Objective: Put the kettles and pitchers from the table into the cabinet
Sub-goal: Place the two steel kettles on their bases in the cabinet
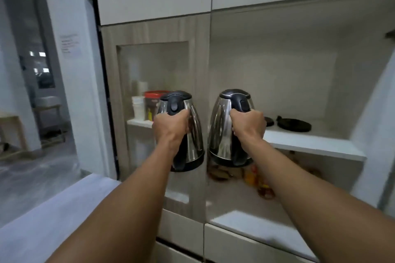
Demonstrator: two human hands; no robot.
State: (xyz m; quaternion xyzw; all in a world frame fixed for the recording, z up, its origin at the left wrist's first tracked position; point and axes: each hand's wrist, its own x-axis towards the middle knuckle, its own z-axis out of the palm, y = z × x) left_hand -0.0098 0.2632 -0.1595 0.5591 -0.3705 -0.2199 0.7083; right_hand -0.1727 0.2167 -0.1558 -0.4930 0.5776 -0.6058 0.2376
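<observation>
Two steel kettles with black lids, handles and bases hang in the air in front of the cabinet. My left hand [171,126] grips the handle of the left kettle [193,134]. My right hand [249,125] grips the handle of the right kettle [220,128]. Both kettles are upright, side by side, close to the cabinet's wooden divider [201,53]. Just behind the right kettle runs the white shelf [316,145] of the open right compartment. Two black round kettle bases [295,124] lie on that shelf.
The left compartment holds stacked white cups [138,107] and a red-lidded jar [152,103] on a shelf. Blurred packets [252,177] lie on the lower shelf. White drawers [245,245] sit below. A doorway with a bench [47,104] opens at the left. A grey surface [53,215] is at lower left.
</observation>
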